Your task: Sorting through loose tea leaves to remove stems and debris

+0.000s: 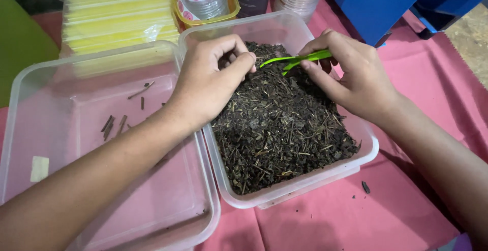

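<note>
Near the desk's front edge sits a clear tub (368, 152) heaped with dark dried leaves and twigs (279, 124). Over its far end, the left hand (211, 83) pinches a bit of leaf in curled fingers; the right hand (351, 75) squeezes green tweezers (297, 59), tips pressed together above the leaves.

We note two translucent plastic tubs (284, 27), smooth and slightly frosted. The right one holds dry, rough, matt leaf and stem matter (279, 129). The green tweezers (297, 59) appear glossy plastic. The pink table cover (345, 215) appears to be matt cloth.
</note>
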